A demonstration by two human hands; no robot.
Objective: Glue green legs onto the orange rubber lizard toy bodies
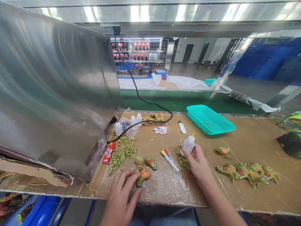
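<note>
the squeeze bottle (188,144) juts up, tilted, from the right grip (198,161).

From over here it's one cam riding on the person's head, aimed forward and down, pretty close over the cardboard-topped bench (152,142), with the far shelves (148,61) sneaking in up top.

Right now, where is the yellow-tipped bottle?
The bottle is right of centre in the head view, held in your right hand near green pieces.

Shelving (148,52) at back, pale wall (196,44) — grey floor (182,71) — blue partition (264,61) right.
</note>
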